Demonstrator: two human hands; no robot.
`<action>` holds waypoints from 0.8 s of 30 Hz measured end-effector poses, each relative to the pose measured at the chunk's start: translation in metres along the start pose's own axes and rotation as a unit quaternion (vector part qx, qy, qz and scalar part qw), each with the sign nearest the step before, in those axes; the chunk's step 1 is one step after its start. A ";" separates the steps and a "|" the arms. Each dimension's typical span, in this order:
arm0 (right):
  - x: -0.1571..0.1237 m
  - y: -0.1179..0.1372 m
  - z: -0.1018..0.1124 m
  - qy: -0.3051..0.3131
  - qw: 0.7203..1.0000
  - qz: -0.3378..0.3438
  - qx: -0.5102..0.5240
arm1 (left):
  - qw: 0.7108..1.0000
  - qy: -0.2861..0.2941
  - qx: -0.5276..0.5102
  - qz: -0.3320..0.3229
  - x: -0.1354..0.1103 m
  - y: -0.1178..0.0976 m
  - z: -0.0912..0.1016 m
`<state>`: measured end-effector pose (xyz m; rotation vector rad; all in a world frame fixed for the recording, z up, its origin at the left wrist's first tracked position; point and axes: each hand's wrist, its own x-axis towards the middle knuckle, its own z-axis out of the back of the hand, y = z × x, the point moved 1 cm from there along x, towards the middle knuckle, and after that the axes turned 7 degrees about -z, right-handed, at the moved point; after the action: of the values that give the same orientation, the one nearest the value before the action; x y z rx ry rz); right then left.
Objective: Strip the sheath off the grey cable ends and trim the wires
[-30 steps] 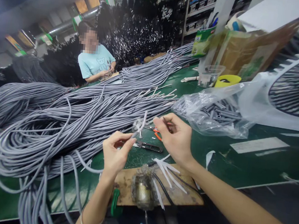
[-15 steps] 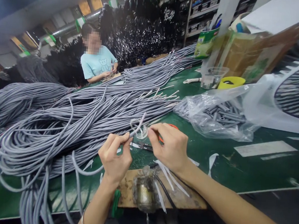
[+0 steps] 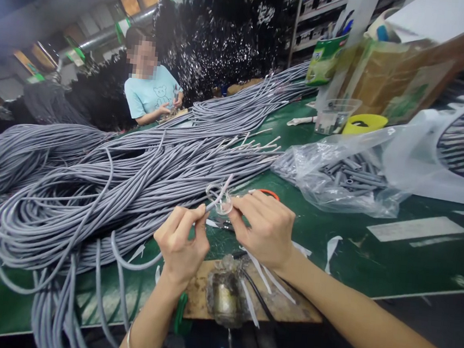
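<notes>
My left hand (image 3: 182,240) is closed in a pinch round a grey cable (image 3: 211,206), close to its end, which points up and away from me. A thin, clear curled strip (image 3: 223,209) loops around the cable's pale end. My right hand (image 3: 265,229) is closed, its thumb and forefinger pinched on the strip just right of the cable. Beneath the right hand lies a tool with an orange handle (image 3: 271,193), mostly hidden. A large bundle of grey cables (image 3: 133,181) spreads behind my hands.
A clear bag of short grey tubes (image 3: 350,177) lies at the right, before a white fan (image 3: 460,141). Below my hands, a wooden board (image 3: 285,302) carries a metal device (image 3: 224,296). White strips (image 3: 333,252) are scattered about. A co-worker (image 3: 151,98) sits across the table.
Both hands have shifted very slightly to the right, with the cable end and curled strip between them. The view has tilted a little. Both grips stay closed.
</notes>
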<state>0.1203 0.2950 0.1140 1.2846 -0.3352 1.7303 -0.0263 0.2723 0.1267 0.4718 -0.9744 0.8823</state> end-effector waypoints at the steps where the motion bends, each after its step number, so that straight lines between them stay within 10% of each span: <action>1: 0.000 0.000 0.000 0.000 1.000 -0.001 0.000 | 1.000 0.004 0.000 -0.001 0.000 0.000 0.000; 11: -0.002 -0.002 -0.004 0.011 0.997 -0.039 0.068 | 0.999 0.039 -0.031 0.008 -0.002 -0.003 -0.006; 24: 0.006 -0.005 0.003 0.055 0.944 -0.161 0.284 | 0.947 0.155 -0.198 0.202 -0.001 -0.013 -0.018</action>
<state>0.1256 0.2985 0.1186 1.5303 0.4556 1.6568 -0.0064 0.2774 0.1173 -0.2175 -0.9392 1.0554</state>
